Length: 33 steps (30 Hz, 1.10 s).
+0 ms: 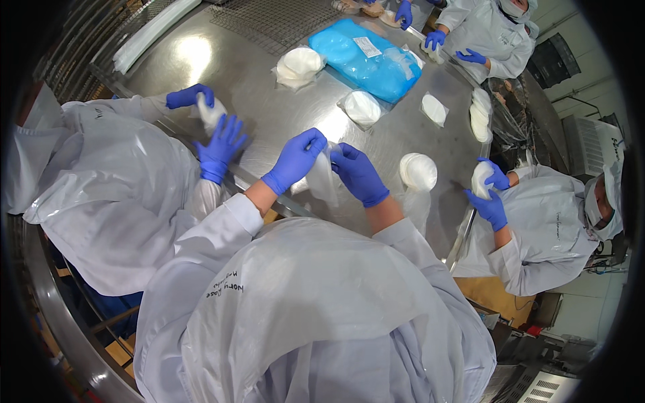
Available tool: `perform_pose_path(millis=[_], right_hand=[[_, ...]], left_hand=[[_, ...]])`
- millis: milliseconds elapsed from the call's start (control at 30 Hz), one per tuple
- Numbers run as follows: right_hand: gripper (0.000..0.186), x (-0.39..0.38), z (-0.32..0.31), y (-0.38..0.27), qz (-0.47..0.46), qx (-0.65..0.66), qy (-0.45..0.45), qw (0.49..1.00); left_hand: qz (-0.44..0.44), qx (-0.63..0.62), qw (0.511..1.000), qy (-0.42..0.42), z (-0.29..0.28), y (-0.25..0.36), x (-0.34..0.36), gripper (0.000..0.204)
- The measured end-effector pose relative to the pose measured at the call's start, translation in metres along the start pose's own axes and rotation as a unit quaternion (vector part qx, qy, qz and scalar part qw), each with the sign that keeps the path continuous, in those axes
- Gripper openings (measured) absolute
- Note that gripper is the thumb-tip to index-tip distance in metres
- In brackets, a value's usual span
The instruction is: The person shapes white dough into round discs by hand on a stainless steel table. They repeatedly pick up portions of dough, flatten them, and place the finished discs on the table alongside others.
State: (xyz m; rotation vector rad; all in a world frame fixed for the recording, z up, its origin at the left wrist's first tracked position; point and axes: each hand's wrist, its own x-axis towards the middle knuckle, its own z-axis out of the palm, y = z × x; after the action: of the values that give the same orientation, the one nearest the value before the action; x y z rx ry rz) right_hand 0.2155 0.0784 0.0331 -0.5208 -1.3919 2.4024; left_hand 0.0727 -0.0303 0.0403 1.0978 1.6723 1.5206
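Note:
Both of my hands wear blue gloves and are raised over the near edge of a steel table (269,101). Between them hangs a thin, see-through plastic bag (324,178). My left hand (295,160) pinches its upper edge from one side. Close by, the fingers of my right hand (359,176) are closed on the other side of the same edge. To the right of my right hand lies a stack of white round discs (418,172), with clear plastic film (418,205) below it. What the discs are made of I cannot tell.
Farther up lie a blue plastic package (366,57) and more white disc stacks (299,65) (361,109). A co-worker at left handles a white bundle (211,113); another at right holds a white stack (482,180). More people stand at the far side. A wire rack (269,23) lies at the back.

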Motion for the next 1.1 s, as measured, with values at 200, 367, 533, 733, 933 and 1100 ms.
perform_pose_path(millis=[200,367,533,733,933,1100], right_hand=[[0.015,0.003,0.001,0.022,0.005,-0.089,0.103,0.991],[0.016,-0.003,-0.016,0.031,0.125,-0.247,0.08,0.958],[0.017,0.002,-0.032,0.076,0.139,-0.058,0.135,0.979],[0.023,0.007,-0.031,0.05,0.04,-0.319,0.138,0.937],[0.028,0.005,-0.026,0.034,0.002,-0.333,0.118,0.936],[0.029,-0.001,-0.021,0.032,-0.019,-0.318,0.108,0.942]], left_hand=[[-0.032,0.152,0.985,-0.069,-0.003,-0.013,0.001,0.017],[0.051,0.361,0.929,-0.063,-0.012,-0.036,0.0,0.02],[-0.131,0.131,0.98,-0.071,0.012,-0.061,-0.022,0.029],[-0.03,0.053,0.995,-0.084,0.015,-0.059,-0.014,0.015],[-0.06,-0.059,0.993,-0.081,0.009,-0.06,-0.011,0.015],[-0.122,-0.125,0.982,-0.07,0.006,-0.051,-0.017,0.017]])
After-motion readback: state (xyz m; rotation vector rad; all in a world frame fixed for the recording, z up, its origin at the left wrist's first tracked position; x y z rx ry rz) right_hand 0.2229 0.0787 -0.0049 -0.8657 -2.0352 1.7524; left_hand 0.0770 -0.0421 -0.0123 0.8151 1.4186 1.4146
